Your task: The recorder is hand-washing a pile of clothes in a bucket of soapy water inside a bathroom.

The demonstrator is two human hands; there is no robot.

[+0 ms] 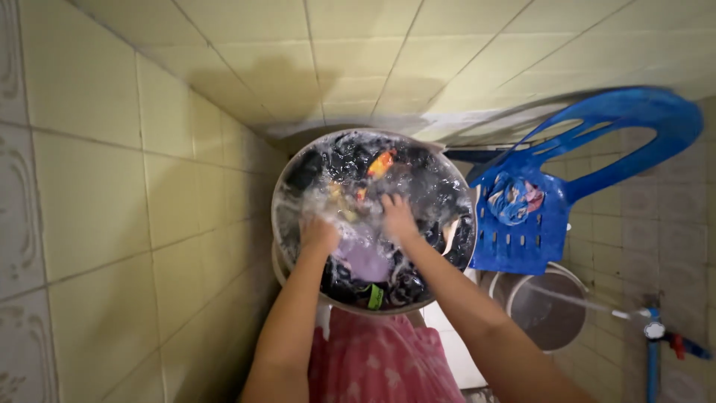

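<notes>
A round metal basin (294, 168) full of soapy water and mostly dark wet clothes stands against the tiled wall in the head view. Both my hands are down in it. My left hand (319, 233) and my right hand (397, 216) press on a pale lilac garment (365, 260) that lies between them at the near side of the basin. An orange piece of cloth (381, 163) shows at the far side. The motion blur hides how my fingers are set.
A blue plastic chair (559, 179) stands right of the basin, with a bundle of wet blue and pink cloth (513, 198) on its seat. Below it sits a grey bucket (548, 310). A blue water pipe with a tap (655, 332) is at the far right. Tiled walls enclose the left.
</notes>
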